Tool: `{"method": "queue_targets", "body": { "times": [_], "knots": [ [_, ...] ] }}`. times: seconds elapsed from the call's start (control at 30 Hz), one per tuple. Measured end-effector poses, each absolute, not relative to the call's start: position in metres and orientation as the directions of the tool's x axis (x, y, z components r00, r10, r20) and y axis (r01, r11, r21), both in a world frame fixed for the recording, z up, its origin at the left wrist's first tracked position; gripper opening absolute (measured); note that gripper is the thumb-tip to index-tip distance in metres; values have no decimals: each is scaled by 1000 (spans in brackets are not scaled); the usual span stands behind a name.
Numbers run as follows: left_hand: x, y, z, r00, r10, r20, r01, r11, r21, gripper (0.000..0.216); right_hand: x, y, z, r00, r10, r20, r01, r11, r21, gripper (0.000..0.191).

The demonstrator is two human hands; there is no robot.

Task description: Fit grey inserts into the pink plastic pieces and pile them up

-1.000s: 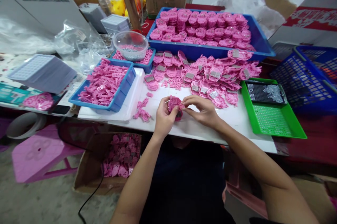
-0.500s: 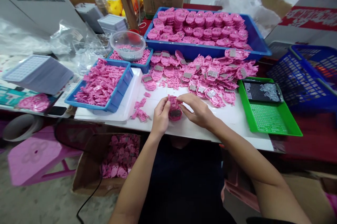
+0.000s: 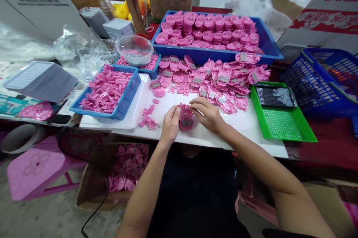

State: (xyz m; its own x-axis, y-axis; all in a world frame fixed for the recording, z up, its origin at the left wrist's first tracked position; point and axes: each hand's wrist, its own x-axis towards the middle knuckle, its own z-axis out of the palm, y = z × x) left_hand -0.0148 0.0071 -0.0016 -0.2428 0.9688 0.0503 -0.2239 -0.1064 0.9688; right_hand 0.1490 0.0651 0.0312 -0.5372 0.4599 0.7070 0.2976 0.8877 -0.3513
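Observation:
My left hand [image 3: 170,124] is closed on the left side of a pink plastic shell [image 3: 185,119], keeping it just over the white work surface [image 3: 223,133]. A grey metal plate shows in the shell's lower half. At the shell's upper right edge, my right hand [image 3: 207,115] has its thumb and fingertips pinched together; whatever lies between them is too small to make out. Small pink pegs [image 3: 181,88] are scattered beyond the shell. Pink levers [image 3: 148,119] lie left of my left hand. A pile of similar shells [image 3: 223,78] spreads behind my right hand.
A blue bin of pink parts [image 3: 123,109] stands at left, near a clear tub of screws [image 3: 137,59]. Stacked shells fill a large blue tray [image 3: 271,40] at the back. At right are a green tray [image 3: 304,130] and a blue basket [image 3: 304,89]. A cardboard box [image 3: 86,193] sits below.
My right hand's fingers have drawn together into a pinch at the shell's upper right edge. The shell has tilted slightly, showing more of its inside. The view has shifted a little.

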Motion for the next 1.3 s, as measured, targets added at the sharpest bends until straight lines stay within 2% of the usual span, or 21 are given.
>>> {"method": "queue_targets", "body": {
  "times": [0.1,0.23,0.5,0.6,0.77,1.03,1.2,1.3],
  "knots": [
    [-16,8,-3,-260,965,47,-216,-106,971,36,152,66,31,-566,501,655,348,865,-361,17],
    [-16,8,-3,-284,958,38,-205,-100,974,36,154,65,31,-614,487,621,350,874,-339,22],
    [-15,9,-4,-296,954,40,-211,-107,972,35,150,61,32,-494,471,731,335,879,-340,21],
    [-15,8,-4,-290,956,50,-217,-116,969,36,150,60,32,-546,424,723,323,902,-285,22],
    [-14,8,-5,-275,960,45,-232,-112,966,36,151,58,31,-637,398,660,409,900,-148,25],
    [-13,7,-3,-257,965,57,-235,-120,965,36,151,56,36,-702,361,614,405,912,-73,26],
    [-14,5,2,-255,963,92,-243,-155,957,32,148,53,35,-670,376,640,382,914,-138,27],
    [-14,3,6,-241,965,108,-239,-167,957,31,144,52,36,-551,467,692,322,884,-340,18]
  ]
}}
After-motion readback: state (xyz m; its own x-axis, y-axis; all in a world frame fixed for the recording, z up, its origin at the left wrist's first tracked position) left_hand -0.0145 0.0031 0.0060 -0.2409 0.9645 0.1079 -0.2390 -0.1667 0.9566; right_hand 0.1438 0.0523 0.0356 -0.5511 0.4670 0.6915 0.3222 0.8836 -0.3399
